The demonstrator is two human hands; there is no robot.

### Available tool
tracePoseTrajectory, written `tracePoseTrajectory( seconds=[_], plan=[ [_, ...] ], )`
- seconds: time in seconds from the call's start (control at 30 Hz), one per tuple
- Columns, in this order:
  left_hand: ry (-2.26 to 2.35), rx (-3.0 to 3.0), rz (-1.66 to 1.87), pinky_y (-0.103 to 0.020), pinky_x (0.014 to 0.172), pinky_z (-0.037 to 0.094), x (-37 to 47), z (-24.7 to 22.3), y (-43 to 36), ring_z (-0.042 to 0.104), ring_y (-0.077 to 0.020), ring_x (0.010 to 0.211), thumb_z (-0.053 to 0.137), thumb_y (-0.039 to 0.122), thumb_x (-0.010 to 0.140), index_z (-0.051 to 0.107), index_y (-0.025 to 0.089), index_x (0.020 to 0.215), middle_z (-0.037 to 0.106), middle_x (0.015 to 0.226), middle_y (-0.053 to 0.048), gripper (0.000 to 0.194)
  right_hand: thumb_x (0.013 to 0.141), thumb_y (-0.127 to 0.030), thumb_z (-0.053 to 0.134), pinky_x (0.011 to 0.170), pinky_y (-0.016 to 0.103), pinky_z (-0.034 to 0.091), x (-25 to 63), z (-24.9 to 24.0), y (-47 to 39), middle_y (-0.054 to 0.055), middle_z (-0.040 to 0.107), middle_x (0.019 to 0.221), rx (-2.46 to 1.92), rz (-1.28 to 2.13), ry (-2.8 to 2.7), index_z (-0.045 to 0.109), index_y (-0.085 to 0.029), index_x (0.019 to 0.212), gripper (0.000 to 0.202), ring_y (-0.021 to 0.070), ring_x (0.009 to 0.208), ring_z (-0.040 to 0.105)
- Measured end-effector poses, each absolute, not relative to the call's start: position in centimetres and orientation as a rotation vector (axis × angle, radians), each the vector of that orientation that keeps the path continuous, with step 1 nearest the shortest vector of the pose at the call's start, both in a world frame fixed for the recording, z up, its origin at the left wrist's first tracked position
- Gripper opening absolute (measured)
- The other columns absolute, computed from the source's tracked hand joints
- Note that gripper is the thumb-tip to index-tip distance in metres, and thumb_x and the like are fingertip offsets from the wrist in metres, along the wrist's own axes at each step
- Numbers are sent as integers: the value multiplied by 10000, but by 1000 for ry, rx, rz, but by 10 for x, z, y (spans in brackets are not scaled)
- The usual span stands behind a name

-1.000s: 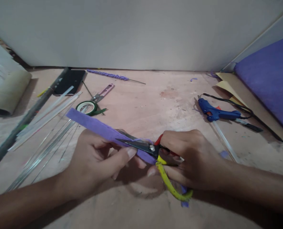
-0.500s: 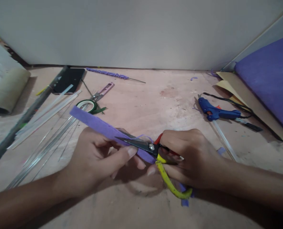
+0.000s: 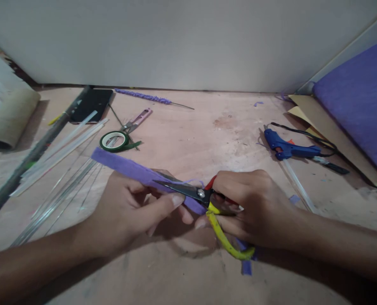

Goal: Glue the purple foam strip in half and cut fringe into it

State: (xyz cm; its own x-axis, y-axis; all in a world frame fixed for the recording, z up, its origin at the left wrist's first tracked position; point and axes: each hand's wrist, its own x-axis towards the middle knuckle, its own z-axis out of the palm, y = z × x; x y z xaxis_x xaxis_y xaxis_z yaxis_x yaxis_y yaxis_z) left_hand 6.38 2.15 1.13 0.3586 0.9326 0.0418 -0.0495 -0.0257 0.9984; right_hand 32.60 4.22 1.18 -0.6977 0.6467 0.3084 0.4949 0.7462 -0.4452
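My left hand (image 3: 144,207) pinches a strip of purple paper (image 3: 121,166) between thumb and fingers, with the strip's far end sticking out to the upper left. In my right hand (image 3: 251,207) is a pair of scissors (image 3: 194,192) with black blades and red and yellow handles. The blades lie along the strip's upper edge, one on each side of it, pointing left. A thin sliver of purple curls up by the blades near the pivot. More purple scraps (image 3: 247,267) lie below my right hand.
At left are a cardboard tube (image 3: 13,118), a phone (image 3: 91,106), glue sticks (image 3: 61,154), wires (image 3: 58,203), green tape (image 3: 114,141) and small pliers-like snips (image 3: 139,120). A purple-wrapped wire (image 3: 144,96) lies by the wall. A blue glue gun (image 3: 290,148) and a purple bundle (image 3: 359,106) are at right.
The strip's free end has dipped slightly down and left, uncovering more of the green tape. Both hands and the scissors stay almost in place.
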Motion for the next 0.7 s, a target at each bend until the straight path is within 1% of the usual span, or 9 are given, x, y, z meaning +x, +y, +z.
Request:
tracePoseTrajectory(
  seconds=[0.07, 0.2, 0.3, 0.37, 0.47, 0.5, 0.53, 0.63, 0.7],
  plan=[
    [889, 1323, 973, -126, 414, 477, 64, 9, 20, 636, -90, 454, 928, 238, 940, 927, 214, 823, 860, 721, -34, 120, 1075, -307, 705, 559, 260, 282, 326, 13, 42, -72, 492, 694, -864, 443, -2513, 439, -247, 797, 389, 90, 560, 418],
    [928, 1330, 950, -138, 341, 374, 66, 6, 18, 554, -81, 400, 961, 269, 919, 913, 212, 804, 842, 682, -37, 137, 1066, -328, 738, 557, 258, 273, 328, 13, 41, -72, 486, 676, -863, 445, -2528, 467, -240, 776, 408, 91, 551, 402],
    [962, 1298, 898, -149, 336, 365, 64, 5, 19, 560, -94, 401, 942, 273, 925, 907, 209, 826, 856, 702, -52, 123, 1061, -349, 773, 556, 251, 272, 328, 12, 42, -70, 497, 666, -864, 450, -2527, 503, -229, 769, 415, 91, 550, 413],
    [983, 1311, 893, -159, 364, 418, 63, 8, 22, 573, -101, 414, 912, 265, 930, 907, 211, 832, 861, 715, -49, 112, 1071, -353, 772, 561, 249, 274, 328, 12, 44, -67, 505, 664, -860, 448, -2504, 523, -221, 766, 415, 90, 554, 417],
    [1014, 1429, 952, -190, 495, 575, 62, 16, 28, 700, -145, 524, 893, 244, 909, 926, 226, 837, 857, 717, -31, 81, 1057, -332, 785, 579, 245, 286, 328, 13, 50, -71, 487, 666, -854, 491, -2433, 519, -216, 746, 426, 86, 577, 395],
    [1027, 1452, 984, -193, 514, 589, 62, 19, 30, 714, -152, 533, 892, 243, 903, 933, 236, 849, 834, 678, -14, 68, 1046, -317, 796, 583, 244, 285, 327, 14, 52, -75, 471, 664, -861, 531, -2405, 508, -215, 734, 437, 84, 585, 377],
    [1040, 1452, 1020, -181, 484, 563, 61, 21, 32, 686, -141, 490, 890, 249, 905, 933, 245, 851, 796, 616, 7, 69, 1037, -308, 809, 585, 246, 283, 327, 15, 55, -80, 455, 660, -870, 595, -2376, 502, -214, 722, 451, 83, 592, 356],
    [1103, 1394, 1099, -151, 329, 371, 59, 25, 34, 495, -93, 305, 888, 277, 927, 873, 247, 754, 649, 434, 56, 176, 1040, -347, 860, 574, 250, 275, 325, 18, 57, -90, 432, 653, -865, 943, -2270, 519, -206, 701, 501, 85, 607, 315],
    [1157, 1382, 1097, -150, 298, 319, 57, 24, 33, 475, -91, 276, 891, 288, 936, 810, 235, 661, 629, 402, 46, 291, 1038, -400, 898, 574, 245, 285, 323, 19, 56, -91, 432, 663, -820, 1214, -2164, 545, -200, 701, 528, 84, 620, 329]
  ],
)
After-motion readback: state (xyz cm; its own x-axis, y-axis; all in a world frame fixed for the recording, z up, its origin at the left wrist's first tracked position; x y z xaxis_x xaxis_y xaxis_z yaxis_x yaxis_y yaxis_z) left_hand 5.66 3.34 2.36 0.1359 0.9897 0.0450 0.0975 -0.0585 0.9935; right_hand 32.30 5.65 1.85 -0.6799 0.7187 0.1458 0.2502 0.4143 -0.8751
